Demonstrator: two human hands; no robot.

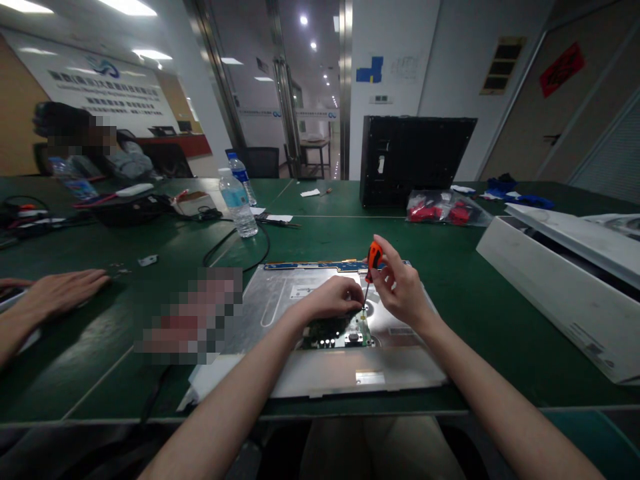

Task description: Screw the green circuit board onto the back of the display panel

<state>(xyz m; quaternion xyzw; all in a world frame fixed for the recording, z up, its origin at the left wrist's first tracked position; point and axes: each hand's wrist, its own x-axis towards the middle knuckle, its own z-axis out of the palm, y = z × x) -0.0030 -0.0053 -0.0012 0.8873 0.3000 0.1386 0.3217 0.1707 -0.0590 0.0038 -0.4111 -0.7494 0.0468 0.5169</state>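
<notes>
A flat metal panel (320,373) lies on the green table before me, with a green circuit board (337,331) on its middle and a blue strip along its far edge. My right hand (403,290) grips an orange and black screwdriver (374,257), held nearly upright with its tip down at the board's upper right corner. Beside the tip, my left hand (336,297) is closed, its fingertips pressed together near the shaft. Whatever those fingertips may pinch is too small to make out.
Two water bottles (241,203) and cables stand and lie at the back left. Another person's hand (65,293) rests at far left. A black monitor-like box (413,160) and bagged red items (440,210) are behind; a white casing (560,293) is at right.
</notes>
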